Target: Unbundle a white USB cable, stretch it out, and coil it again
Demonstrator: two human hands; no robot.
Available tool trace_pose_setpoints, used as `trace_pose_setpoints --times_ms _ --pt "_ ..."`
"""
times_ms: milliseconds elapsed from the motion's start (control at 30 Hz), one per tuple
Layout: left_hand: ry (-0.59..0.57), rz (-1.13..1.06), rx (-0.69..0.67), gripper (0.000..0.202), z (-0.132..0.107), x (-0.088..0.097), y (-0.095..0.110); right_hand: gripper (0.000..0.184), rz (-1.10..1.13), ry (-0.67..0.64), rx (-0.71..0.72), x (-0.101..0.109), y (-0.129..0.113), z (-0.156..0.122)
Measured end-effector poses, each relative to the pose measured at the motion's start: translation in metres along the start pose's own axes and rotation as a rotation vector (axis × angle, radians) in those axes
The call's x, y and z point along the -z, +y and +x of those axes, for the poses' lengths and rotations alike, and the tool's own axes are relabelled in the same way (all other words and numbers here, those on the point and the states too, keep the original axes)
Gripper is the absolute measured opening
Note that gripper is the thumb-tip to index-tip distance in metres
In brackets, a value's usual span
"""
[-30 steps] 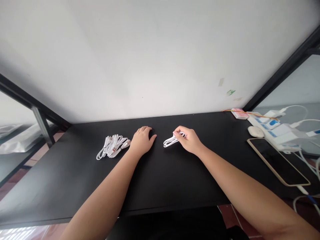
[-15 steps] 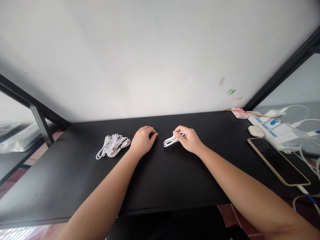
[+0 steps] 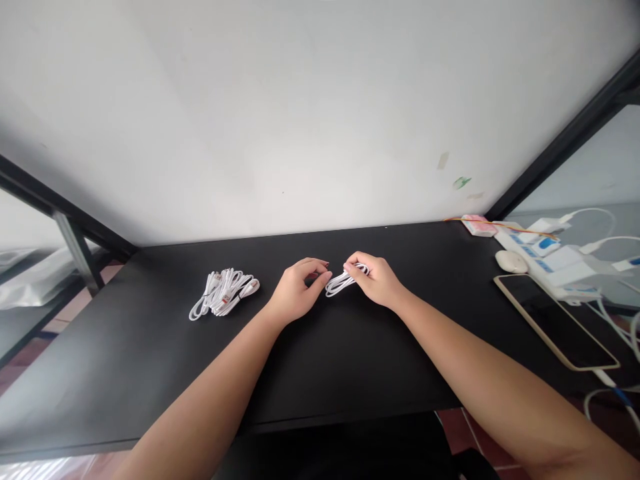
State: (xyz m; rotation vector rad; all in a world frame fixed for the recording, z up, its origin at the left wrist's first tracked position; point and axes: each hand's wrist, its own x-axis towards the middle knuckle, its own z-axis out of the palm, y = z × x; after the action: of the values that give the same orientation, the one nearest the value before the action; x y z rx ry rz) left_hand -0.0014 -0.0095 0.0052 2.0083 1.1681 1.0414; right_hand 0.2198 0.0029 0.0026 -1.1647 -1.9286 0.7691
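Observation:
A coiled white cable [image 3: 339, 285] is pinched between the thumb and fingers of my right hand [image 3: 376, 280], its loops sticking out to the left just above the desk. My left hand [image 3: 296, 290] is close beside those loops, fingers curled and thumb drawn near the fingertips. A tiny dark bit shows at its fingertips, too small to name. To the left of that hand, a pile of bundled white cables [image 3: 226, 292] lies on the black desk [image 3: 320, 373]; a dark tie shows around part of it.
At the right, a phone [image 3: 555, 323] lies plugged in beside a white earbud case [image 3: 511, 261]. Behind them stands a power strip [image 3: 537, 257] with chargers and cords. A pink-and-white box [image 3: 479, 225] sits by the wall [image 3: 300, 133].
My left hand has moved right, up to the loops of the coiled cable. My right hand keeps its grip on the cable and has barely moved.

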Motion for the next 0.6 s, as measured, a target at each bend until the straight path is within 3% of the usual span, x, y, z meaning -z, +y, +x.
trace_pose_setpoints --times_ms 133,333,600 --pt "-0.031 -0.046 0.005 0.020 -0.0016 -0.0035 -0.0001 0.031 0.002 -0.013 0.009 -0.0003 0.0001 0.0002" --pt "0.028 -0.051 0.011 0.019 -0.0006 -0.0032 -0.0046 0.029 0.033 -0.028 0.007 -0.0006 -0.0010 -0.0005" --pt "-0.047 -0.082 0.002 0.018 -0.0023 -0.0033 -0.0005 0.029 0.086 -0.039 -0.010 -0.0007 -0.0032 0.0006"
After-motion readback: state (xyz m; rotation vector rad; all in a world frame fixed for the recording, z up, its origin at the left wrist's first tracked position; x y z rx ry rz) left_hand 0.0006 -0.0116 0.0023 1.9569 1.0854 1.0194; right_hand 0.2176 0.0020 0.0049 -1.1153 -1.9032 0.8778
